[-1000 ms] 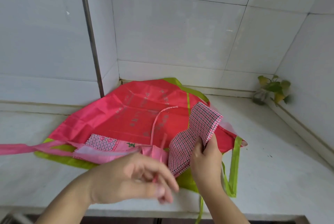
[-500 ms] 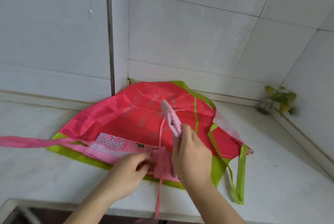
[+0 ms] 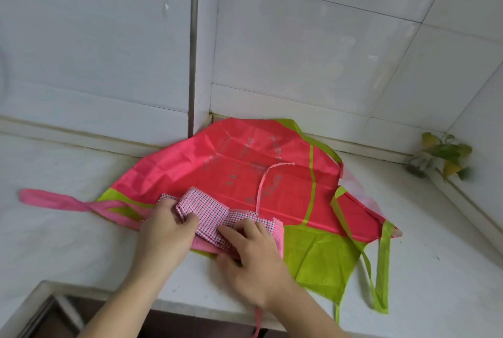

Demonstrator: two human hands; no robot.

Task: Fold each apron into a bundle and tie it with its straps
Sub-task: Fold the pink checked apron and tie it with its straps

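You are at a pale stone counter (image 3: 435,242) set into a corner of large white wall tiles (image 3: 299,51), with a thin metal pipe (image 3: 193,46) running down the wall to the counter.

Your left hand (image 3: 166,231) has its fingers curled over the left end of the folded pink checked apron (image 3: 217,215), thumb and fingertips bunching the cloth where it rolls up. Your right hand (image 3: 253,256) lies on the right half of the same bundle, fingers mostly straight and pressing it flat against the counter; it is blurred, so the exact finger position is hard to read. The bundle sits near the front edge of the counter, directly under both hands, and lies on top of a second apron.

That second one, a red apron with lime-green trim (image 3: 245,163), is spread open beneath and behind the bundle, its top reaching the wall corner and its green lower panel extending to your right. A thin pink strap (image 3: 262,182) loops from the bundle up across the red cloth. A wider pink strap (image 3: 54,198) trails off to your left along the counter. Green straps (image 3: 381,269) hang down at the right toward the counter's front edge.

In the far right corner sits a small leafy plant (image 3: 441,155). At lower left, the rim of a sink (image 3: 38,302) shows.
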